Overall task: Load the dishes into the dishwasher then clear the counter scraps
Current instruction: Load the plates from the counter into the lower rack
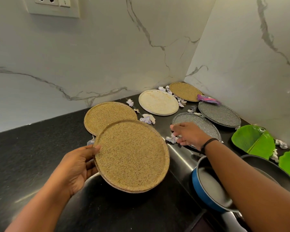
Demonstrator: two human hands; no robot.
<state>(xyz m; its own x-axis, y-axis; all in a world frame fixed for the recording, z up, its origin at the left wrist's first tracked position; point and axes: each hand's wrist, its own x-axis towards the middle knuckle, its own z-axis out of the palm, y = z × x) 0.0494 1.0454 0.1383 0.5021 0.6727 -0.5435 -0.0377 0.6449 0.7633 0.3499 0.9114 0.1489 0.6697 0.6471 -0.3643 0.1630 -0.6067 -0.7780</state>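
Note:
My left hand (77,166) grips the left rim of a tan speckled plate (132,156), held above the black counter; a second plate edge shows right under it. Another tan plate (107,116) lies on the counter behind. My right hand (189,133) reaches over the near grey speckled plate (201,124), fingers spread at its left rim beside a crumpled paper scrap (171,139). Farther back lie a white plate (158,102), a tan plate (185,91) in the corner and a dark grey plate (219,114).
Crumpled paper scraps (147,118) dot the black counter (32,156) between the plates. A purple wrapper (207,99) lies by the right wall. Green leaf-shaped dishes (251,141) sit at right. A blue pan (207,186) and a dark pan (274,166) stand under my right forearm. Marble walls close the corner.

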